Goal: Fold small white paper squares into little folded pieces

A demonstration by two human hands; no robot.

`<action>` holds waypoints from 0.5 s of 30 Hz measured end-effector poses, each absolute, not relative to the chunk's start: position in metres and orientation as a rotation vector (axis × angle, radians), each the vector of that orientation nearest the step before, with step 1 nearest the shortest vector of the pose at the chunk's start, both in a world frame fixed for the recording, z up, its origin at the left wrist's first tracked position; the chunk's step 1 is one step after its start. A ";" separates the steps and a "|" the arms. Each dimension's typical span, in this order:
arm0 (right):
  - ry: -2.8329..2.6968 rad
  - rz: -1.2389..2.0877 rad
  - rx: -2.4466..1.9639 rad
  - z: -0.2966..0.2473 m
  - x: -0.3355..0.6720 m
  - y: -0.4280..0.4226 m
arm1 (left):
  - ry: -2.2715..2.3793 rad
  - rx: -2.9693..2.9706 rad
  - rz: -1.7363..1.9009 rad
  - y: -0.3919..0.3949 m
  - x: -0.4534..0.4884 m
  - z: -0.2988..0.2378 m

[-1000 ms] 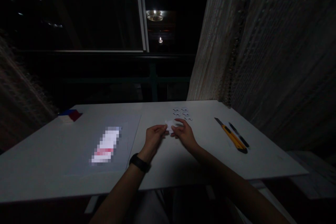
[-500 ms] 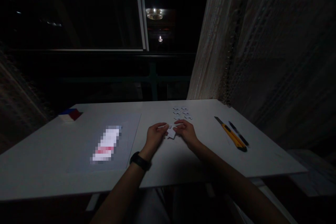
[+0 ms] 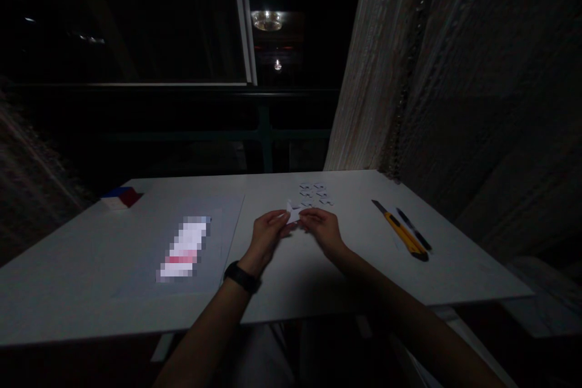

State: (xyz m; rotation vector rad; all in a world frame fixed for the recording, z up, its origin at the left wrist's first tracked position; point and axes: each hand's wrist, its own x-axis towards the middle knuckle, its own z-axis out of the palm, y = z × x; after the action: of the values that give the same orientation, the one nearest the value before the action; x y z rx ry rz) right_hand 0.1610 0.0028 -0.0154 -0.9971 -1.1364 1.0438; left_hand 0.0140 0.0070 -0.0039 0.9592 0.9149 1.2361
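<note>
Between my two hands is a small piece of folded white paper (image 3: pixel 293 214), held just above the table. My left hand (image 3: pixel 269 231), with a dark band on the wrist, pinches its left side between thumb and fingers. The right side is pinched by my right hand (image 3: pixel 324 229). Just beyond my fingers, several small folded paper pieces (image 3: pixel 319 187) lie in two columns on the white table (image 3: pixel 291 291). The dim light hides the finer folds of the held paper.
Right of my hands lie a yellow box cutter (image 3: pixel 404 235), its blade out, and a dark pen (image 3: pixel 414 230). On the left, a blurred-out bright screen (image 3: pixel 184 248) rests on a pale sheet (image 3: pixel 230 218). A coloured cube (image 3: pixel 120 197) sits at the far left, and a curtain (image 3: pixel 359 73) hangs behind.
The folded paper has turned and tilted in my hands, with a pointed part now standing up. My fingers have closed in along its lower edge.
</note>
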 end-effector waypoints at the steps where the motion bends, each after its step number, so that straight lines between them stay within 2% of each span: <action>1: -1.191 1.035 -1.005 -0.014 0.162 0.002 | 0.928 0.948 1.258 0.008 0.013 -0.004; 8: -1.670 0.733 -0.988 -0.001 0.195 0.007 | 1.002 0.929 1.260 0.008 0.012 0.000; 15: -1.849 1.032 -0.841 0.005 0.205 0.008 | 0.936 0.934 1.083 0.003 0.012 0.004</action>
State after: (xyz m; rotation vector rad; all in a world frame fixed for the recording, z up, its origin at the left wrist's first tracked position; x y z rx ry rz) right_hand 0.2051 0.0075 0.0050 -0.8411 -1.8488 1.0317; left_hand 0.0125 0.0031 0.0039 0.9339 0.9360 1.0834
